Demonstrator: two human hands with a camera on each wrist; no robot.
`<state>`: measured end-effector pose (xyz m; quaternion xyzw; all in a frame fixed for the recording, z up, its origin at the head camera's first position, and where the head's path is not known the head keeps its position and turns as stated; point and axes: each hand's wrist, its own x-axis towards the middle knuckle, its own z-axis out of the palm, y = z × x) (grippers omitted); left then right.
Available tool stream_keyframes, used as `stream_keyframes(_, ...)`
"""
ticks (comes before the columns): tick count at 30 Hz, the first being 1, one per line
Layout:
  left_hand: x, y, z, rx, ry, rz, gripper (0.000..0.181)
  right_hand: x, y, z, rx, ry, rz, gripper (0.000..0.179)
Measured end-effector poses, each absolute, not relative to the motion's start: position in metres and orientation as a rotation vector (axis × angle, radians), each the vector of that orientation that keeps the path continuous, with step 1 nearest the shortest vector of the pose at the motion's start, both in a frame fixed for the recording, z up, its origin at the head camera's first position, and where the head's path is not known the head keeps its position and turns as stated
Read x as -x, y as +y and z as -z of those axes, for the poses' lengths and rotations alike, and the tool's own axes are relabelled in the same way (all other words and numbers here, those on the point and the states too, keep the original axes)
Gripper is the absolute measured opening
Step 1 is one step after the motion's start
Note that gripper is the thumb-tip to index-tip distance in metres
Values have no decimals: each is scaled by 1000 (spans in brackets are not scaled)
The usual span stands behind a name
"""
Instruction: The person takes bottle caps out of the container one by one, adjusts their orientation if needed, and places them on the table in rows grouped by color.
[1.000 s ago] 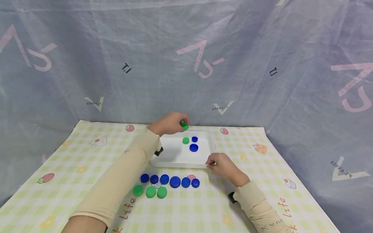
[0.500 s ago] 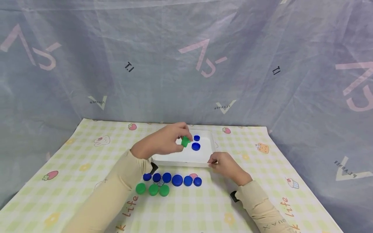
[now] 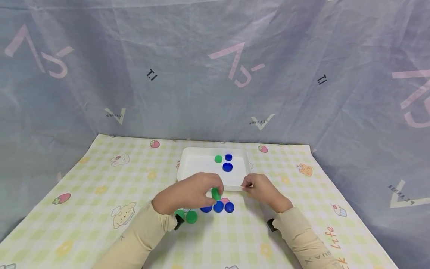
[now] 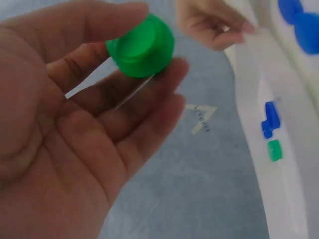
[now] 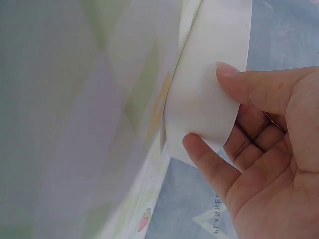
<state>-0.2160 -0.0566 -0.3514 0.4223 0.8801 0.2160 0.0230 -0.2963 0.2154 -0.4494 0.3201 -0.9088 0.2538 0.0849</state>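
Note:
My left hand (image 3: 193,191) pinches a green bottle cap (image 3: 216,194) between thumb and fingers, just above the row of blue bottle caps (image 3: 218,206). Seen in the left wrist view, that green cap (image 4: 141,46) sits at the fingertips with its round face showing. A white tray (image 3: 198,161) lies beyond; my right hand (image 3: 263,191) grips its near right corner. The right wrist view has thumb and fingers on the tray wall (image 5: 204,94). In the tray are one green cap (image 3: 218,159), a small blue cap (image 3: 228,157) and a larger blue cap (image 3: 227,167).
Green caps (image 3: 191,216) lie on the near side of the blue row, partly covered by my left wrist. My hand hides the row's left end. A checked tablecloth (image 3: 285,231) covers the table, and a grey curtain (image 3: 188,74) hangs behind it.
My left hand has come from the tray's far edge back over the tray toward me, still holding the green cap. My right hand stays at the tray corner.

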Motion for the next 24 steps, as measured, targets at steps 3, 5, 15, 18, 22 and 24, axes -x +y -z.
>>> stream_keyframes(3, 214, -50, 358, -1293, 2722, -568, 15, 296, 216, 450, -950, -2715, -763, 16)
stream_keyframes(5, 213, -47, 362, -1271, 2715, -516, 17, 296, 216, 450, -946, -2711, -765, 16)
stream_keyframes(15, 207, -36, 392, -1234, 2711, -281, 35, 297, 216, 450, -956, -2693, -781, 15)
stream_keyframes(18, 205, -36, 397, -1221, 2706, -222, 38, 297, 216, 450, -954, -2699, -785, 15)
stream_keyframes(22, 202, -37, 400, -1199, 2693, -196, 40, 297, 216, 449, -963, -2698, -776, 15)
stream_keyframes(24, 201, -37, 402, -1192, 2692, -194, 42, 298, 216, 449, -968, -2700, -769, 15)
